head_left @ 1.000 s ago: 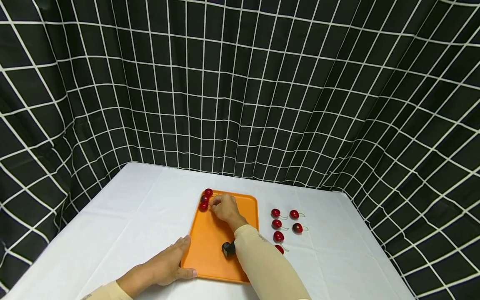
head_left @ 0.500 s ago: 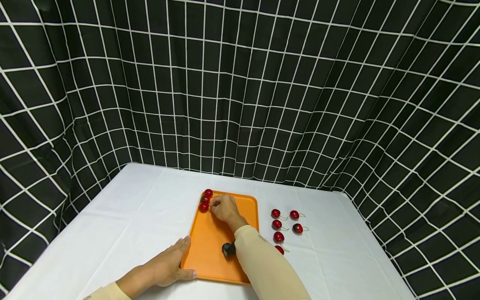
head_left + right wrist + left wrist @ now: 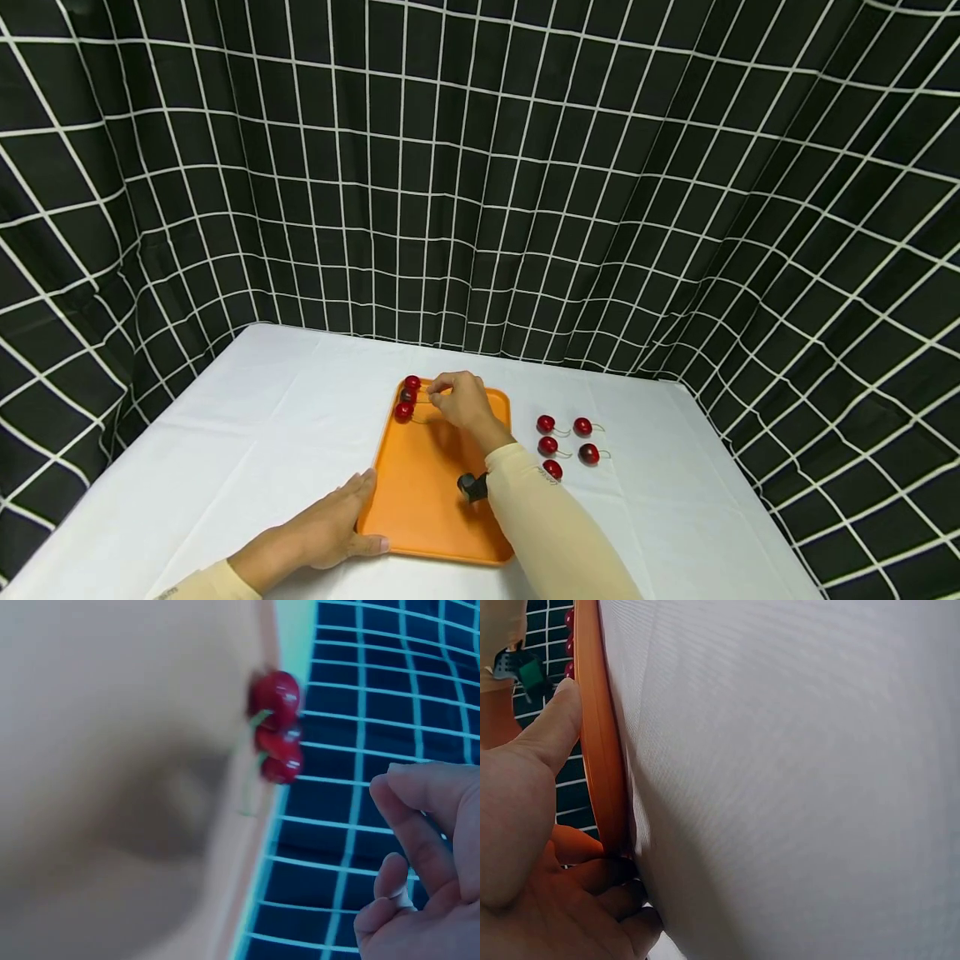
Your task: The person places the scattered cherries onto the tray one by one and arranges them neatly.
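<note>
An orange tray (image 3: 427,492) lies on the white tabletop. Along its far left corner sit 3 red cherries (image 3: 404,412) in a line, stems pointing right. My right hand (image 3: 463,400) hovers just right of them, thumb and index finger (image 3: 420,784) drawn close together with nothing between them. The cherries (image 3: 281,761) are apart from those fingertips in the right wrist view. My left hand (image 3: 333,521) rests against the near left corner of the tray, fingers along the left side and thumb at the near edge. In the left wrist view the thumb (image 3: 559,724) lies against the tray's rim (image 3: 604,765).
Several more cherries (image 3: 548,446) with stems lie on the white cloth (image 3: 675,500) right of the tray, one partly behind my right sleeve (image 3: 555,517). A black device (image 3: 472,487) sits at my right wrist. Black curtains (image 3: 420,167) with a white grid surround the table.
My right hand has let go near the nearest cherry of the line and moved up and to the right, uncovering the stems. The left hand stays at the tray's corner.
</note>
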